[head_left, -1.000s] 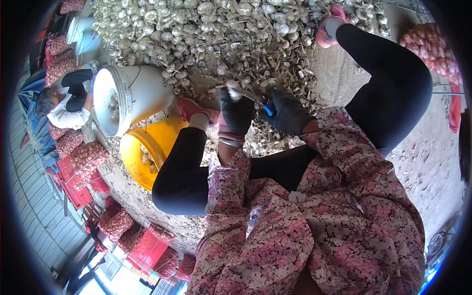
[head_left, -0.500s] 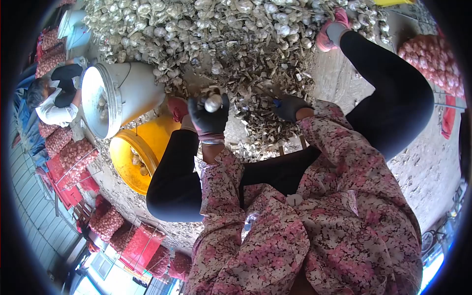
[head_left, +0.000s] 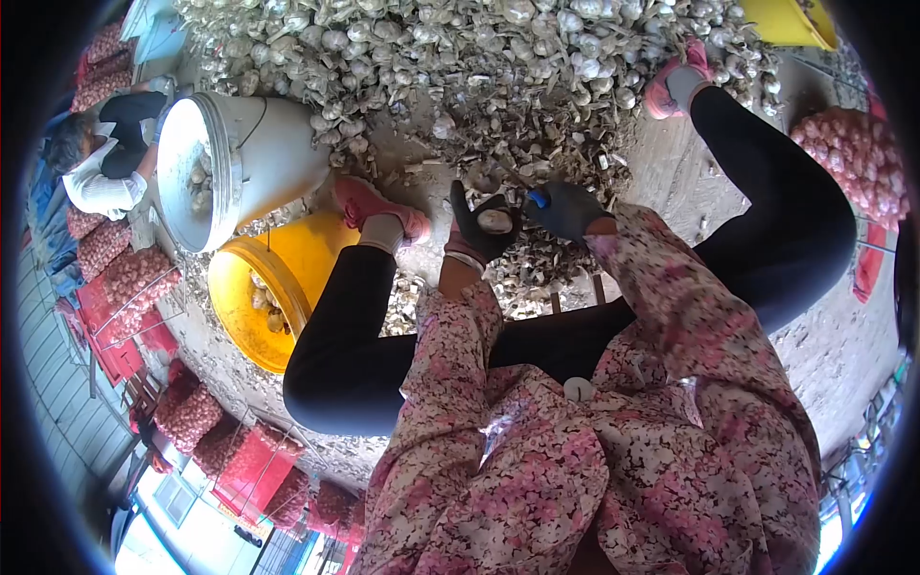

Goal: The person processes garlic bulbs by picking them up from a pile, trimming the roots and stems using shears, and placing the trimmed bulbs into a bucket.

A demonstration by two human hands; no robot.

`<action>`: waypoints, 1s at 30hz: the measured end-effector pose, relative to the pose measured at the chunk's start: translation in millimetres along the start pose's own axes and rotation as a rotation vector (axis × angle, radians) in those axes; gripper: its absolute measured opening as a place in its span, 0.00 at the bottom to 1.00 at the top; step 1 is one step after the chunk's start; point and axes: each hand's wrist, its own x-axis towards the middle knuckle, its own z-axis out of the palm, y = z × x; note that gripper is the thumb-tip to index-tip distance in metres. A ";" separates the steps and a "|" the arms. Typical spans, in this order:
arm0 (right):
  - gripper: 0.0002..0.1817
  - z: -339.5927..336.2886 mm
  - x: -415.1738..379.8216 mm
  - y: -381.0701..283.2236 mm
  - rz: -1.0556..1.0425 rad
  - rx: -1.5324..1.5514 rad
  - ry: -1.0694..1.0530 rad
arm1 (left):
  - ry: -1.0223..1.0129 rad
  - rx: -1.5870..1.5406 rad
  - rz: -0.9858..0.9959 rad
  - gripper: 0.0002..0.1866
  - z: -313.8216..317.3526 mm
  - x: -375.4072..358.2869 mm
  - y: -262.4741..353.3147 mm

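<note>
In the middle of the view, my left hand (head_left: 484, 228), in a dark glove, holds a whitish garlic bulb (head_left: 494, 221) in its palm side, fingers around it. Just to its right is my right hand (head_left: 565, 211), also gloved in dark, closed around a small tool with a blue part (head_left: 539, 198); the rest of the tool is hidden. The two hands nearly touch. Beneath and beyond them lie dry garlic scraps (head_left: 546, 259), and a big heap of garlic bulbs (head_left: 422, 48) spreads across the top.
A white bucket (head_left: 273, 158) and a yellow bucket (head_left: 316, 251), both tipped with garlic inside, lie at left. Another yellow container (head_left: 786, 21) is top right. A person (head_left: 105, 158) sits far left. Red net sacks (head_left: 187, 417) line the left; another sack (head_left: 853, 163) stands right.
My left hand has moved right with the bulb, away from the buckets, and now sits beside my right hand. The whole view has shifted slightly.
</note>
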 end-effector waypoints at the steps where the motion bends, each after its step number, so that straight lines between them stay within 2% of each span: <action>1: 0.25 2.5 -8.0 2.0 0.009 -0.008 0.042 | -0.200 0.018 -0.001 0.36 -8.4 12.6 7.8; 2: 0.25 3.4 -17.8 4.1 0.006 -0.012 0.054 | -0.400 0.039 -0.002 0.35 -4.7 15.9 11.5; 3: 0.26 3.5 -27.6 6.8 -0.062 -0.038 0.119 | -0.612 0.104 0.121 0.34 -0.9 19.7 10.8; 4: 0.26 3.2 -35.2 8.7 -0.129 -0.066 0.183 | -0.625 0.110 0.123 0.34 1.0 21.1 10.3; 6: 0.26 -8.1 -51.2 -0.3 -0.123 -0.065 0.205 | -0.503 0.091 0.056 0.33 29.0 -6.3 1.0; 7: 0.26 -11.0 -56.2 -2.5 -0.178 -0.024 0.239 | -0.393 0.163 0.227 0.32 48.1 -24.4 -11.9; 8: 0.25 -12.4 -60.1 -3.7 -0.233 0.018 0.269 | -0.396 0.168 0.230 0.32 52.8 -29.5 -13.6; 11: 0.26 -13.2 -64.5 -4.0 -0.205 0.045 0.229 | -0.356 0.346 0.301 0.32 53.1 -43.8 -16.5; 14: 0.26 -9.8 -70.8 -4.7 -0.255 0.116 0.210 | -0.446 0.548 0.500 0.33 48.7 -50.4 -16.8; 15: 0.26 -7.7 -71.3 -6.1 -0.262 0.119 0.209 | -0.499 0.338 0.373 0.30 52.6 -62.5 -23.8; 18: 0.28 -2.1 -73.5 -10.4 -0.297 0.170 0.293 | -0.592 0.249 0.405 0.28 42.2 -54.1 -29.1; 19: 0.28 -2.8 -75.5 -10.6 -0.310 0.200 0.311 | -0.640 0.177 0.353 0.26 39.5 -49.7 -27.4; 22: 0.27 -6.2 -76.8 -9.1 -0.333 0.263 0.354 | -0.536 0.338 0.398 0.26 60.4 -69.1 -37.8; 24: 0.26 -2.3 -65.2 0.9 -0.317 0.342 0.249 | -0.514 0.315 0.414 0.25 63.2 -67.2 -38.0; 26: 0.26 -0.8 -54.7 4.1 -0.264 0.300 0.267 | -0.386 0.189 0.376 0.24 61.8 -64.4 -30.9; 27: 0.26 -1.4 -51.6 4.0 -0.213 0.251 0.283 | -0.419 0.158 0.463 0.19 67.4 -66.3 -29.7; 28: 0.26 -2.3 -52.2 6.0 -0.213 0.250 0.284 | -0.421 0.157 0.463 0.19 61.9 -60.7 -21.7; 30: 0.27 -13.1 -64.6 -0.3 -0.210 0.174 0.365 | -0.177 0.565 0.950 0.15 50.3 -53.8 -7.0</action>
